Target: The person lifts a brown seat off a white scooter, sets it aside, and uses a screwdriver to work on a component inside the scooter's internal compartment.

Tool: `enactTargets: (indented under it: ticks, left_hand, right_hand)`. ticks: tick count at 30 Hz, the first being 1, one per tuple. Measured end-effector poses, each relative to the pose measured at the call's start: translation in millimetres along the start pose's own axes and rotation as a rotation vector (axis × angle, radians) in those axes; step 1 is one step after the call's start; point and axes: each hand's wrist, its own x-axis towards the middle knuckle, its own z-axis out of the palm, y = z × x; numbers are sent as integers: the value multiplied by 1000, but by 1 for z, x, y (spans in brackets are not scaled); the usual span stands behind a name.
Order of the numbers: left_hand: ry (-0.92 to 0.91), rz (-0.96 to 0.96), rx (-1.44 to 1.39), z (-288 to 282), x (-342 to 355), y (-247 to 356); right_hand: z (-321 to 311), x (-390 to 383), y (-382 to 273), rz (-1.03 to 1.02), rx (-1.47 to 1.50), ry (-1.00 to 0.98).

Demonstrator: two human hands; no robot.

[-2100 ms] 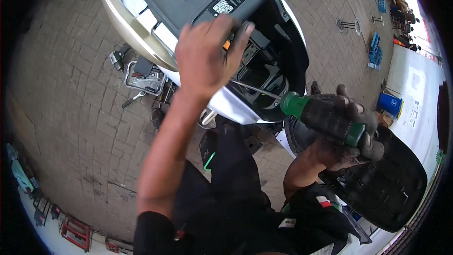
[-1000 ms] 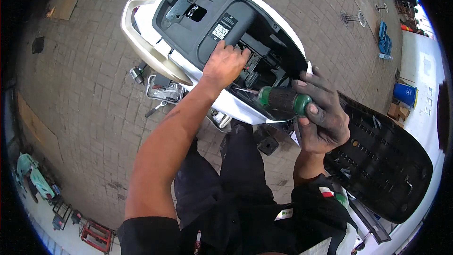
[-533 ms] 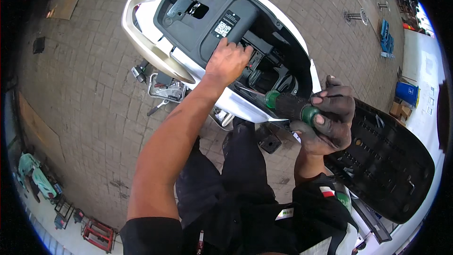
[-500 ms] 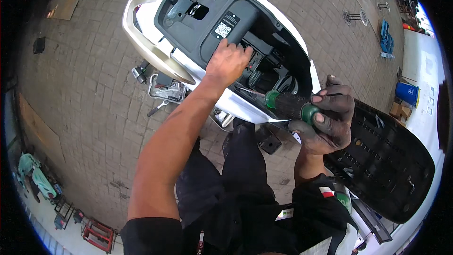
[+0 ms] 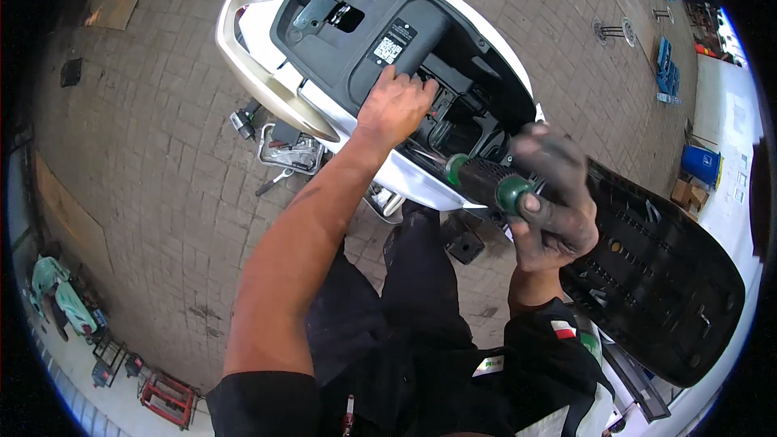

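A screwdriver with a black ribbed grip and green ends slants over the near edge of a white scooter's open storage compartment. My right hand, darkened with grime, has its thumb at the green butt of the handle; its upper fingers are raised and smeared by motion. The thin shaft runs up and left toward the compartment, its tip hidden. My left hand reaches in with fingers curled at the edge of the grey panel, below a printed label. What its fingertips grip is out of sight.
The black seat hangs swung over to the right. On the paving by the scooter lie a tool tray, a ratchet wrench, a power tool and a black box. A pale grab rail edges the scooter's left side.
My right hand and the screwdriver handle have shifted slightly left, and the upper fingers have lifted and blurred. My left hand stays at the panel edge.
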Motion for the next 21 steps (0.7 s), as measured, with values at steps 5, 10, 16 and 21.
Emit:
enactTargets:
  ticks: [5, 10, 16, 21]
  left_hand:
    - [-95, -7, 24, -3, 0, 0]
    - [114, 18, -8, 0, -3, 1]
    - [-10, -3, -25, 0, 4, 3]
    - [-29, 27, 46, 13, -1, 12]
  right_hand:
    - [-4, -9, 8, -89, -6, -4]
    - [2, -6, -4, 36, 166, -39]
    - [0, -4, 10, -106, 111, 103]
    - [-3, 8, -10, -53, 136, 4]
